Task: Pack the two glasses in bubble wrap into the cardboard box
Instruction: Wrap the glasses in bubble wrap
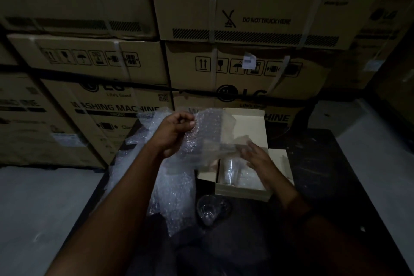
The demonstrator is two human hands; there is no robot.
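A small open cardboard box [243, 191] sits on the dark table, its lid [248, 127] standing up at the back. One clear glass [230, 171] lies inside the box. A second clear glass [209, 209] rests on the table just in front of the box. My left hand [174, 133] pinches the top edge of a sheet of bubble wrap [207, 139] held up over the box's left side. My right hand [257, 155] hovers over the box with fingers spread, touching the sheet's lower right edge.
More bubble wrap [172, 190] lies piled on the table left of the box. The dark table [324, 175] stretches to the right. Large stacked cartons [246, 69] form a wall behind. Grey floor [44, 204] shows on both sides.
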